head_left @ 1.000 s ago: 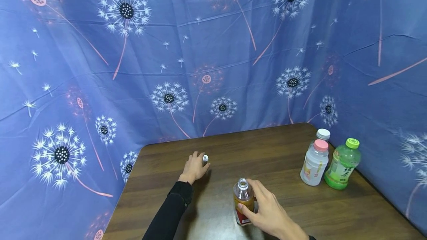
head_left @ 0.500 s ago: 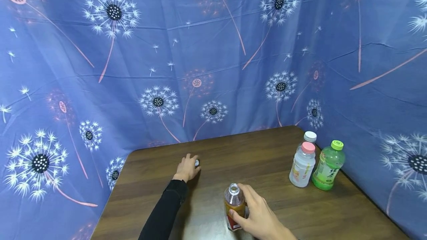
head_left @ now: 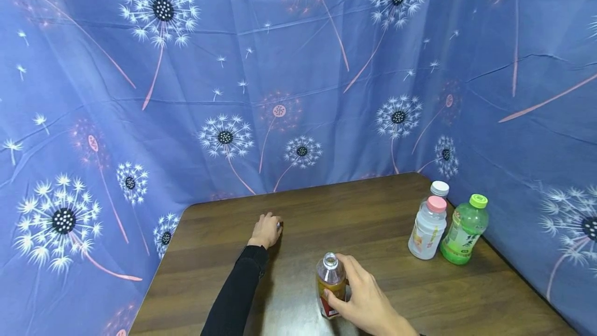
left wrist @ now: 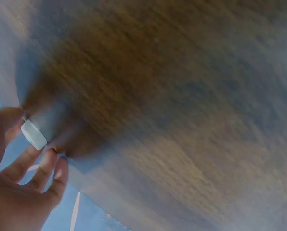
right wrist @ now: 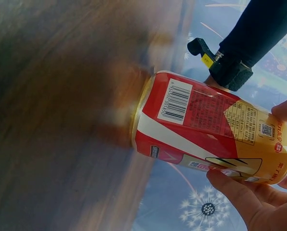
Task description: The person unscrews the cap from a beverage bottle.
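Note:
My left hand (head_left: 267, 231) is at the far left of the table, its thumb and fingers pinching a small white cap (left wrist: 33, 134). In the head view the hand mostly hides this cap; the left wrist view shows it between thumb and fingertips, close to the table. Nearer the front, my right hand (head_left: 366, 299) grips an uncapped clear bottle (head_left: 330, 275) of amber drink. The bottle stands upright on the table, its mouth uncovered. Its red and yellow label (right wrist: 196, 120) with a barcode fills much of the right wrist view, with fingers around the upper part.
On the table's right side stand a pink-capped pale bottle (head_left: 427, 231), a white-capped bottle (head_left: 439, 189) partly behind it, and a green bottle (head_left: 464, 232). The brown wooden table (head_left: 224, 217) meets a blue dandelion-print cloth (head_left: 261, 66) at the back and right.
My left fingers have closed in on the white cap, which shows less now. The right hand keeps its grip on the bottle. The head view has shifted slightly.

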Motion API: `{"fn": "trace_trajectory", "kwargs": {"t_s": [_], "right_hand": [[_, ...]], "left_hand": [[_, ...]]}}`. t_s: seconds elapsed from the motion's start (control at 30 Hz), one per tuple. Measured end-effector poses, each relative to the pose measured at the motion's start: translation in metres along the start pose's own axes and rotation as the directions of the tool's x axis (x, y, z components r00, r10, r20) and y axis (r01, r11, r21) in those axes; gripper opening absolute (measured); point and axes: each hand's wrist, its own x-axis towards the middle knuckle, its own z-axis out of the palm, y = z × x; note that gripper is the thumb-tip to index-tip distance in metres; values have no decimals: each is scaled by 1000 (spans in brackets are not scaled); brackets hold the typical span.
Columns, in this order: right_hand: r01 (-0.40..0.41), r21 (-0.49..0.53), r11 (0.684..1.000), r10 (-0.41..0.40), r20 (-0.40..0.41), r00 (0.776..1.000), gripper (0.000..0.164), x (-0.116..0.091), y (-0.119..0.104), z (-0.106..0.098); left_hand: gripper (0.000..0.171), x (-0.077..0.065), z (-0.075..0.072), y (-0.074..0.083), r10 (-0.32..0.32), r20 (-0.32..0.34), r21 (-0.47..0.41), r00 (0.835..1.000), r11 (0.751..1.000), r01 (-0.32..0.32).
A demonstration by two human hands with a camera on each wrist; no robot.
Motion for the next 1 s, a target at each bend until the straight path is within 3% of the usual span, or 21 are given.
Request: {"fn": "trace_trajectory", "kwargs": {"t_s": [0.13, 0.47, 0.77, 1.0], "right_hand": [[2, 0, 1000, -2, -17, 1000, 78, 1, -1, 1], [20, 11, 1000, -20, -35, 999, 76, 2, -3, 7], [-14, 14, 1000, 15, -70, 997, 73, -1, 0, 5], [-16, 24, 1000, 18, -85, 996, 73, -1, 2, 6]], "left_hand": [[25, -4, -6, -2, 18, -18, -36, 1000, 999, -19], [15, -16, -21, -12, 39, -17, -24, 999, 999, -40], [30, -30, -55, 20, 199, -79, 101, 977, 976, -191], [28, -41, -78, 37, 235, -151, 98, 960, 970, -222]]}}
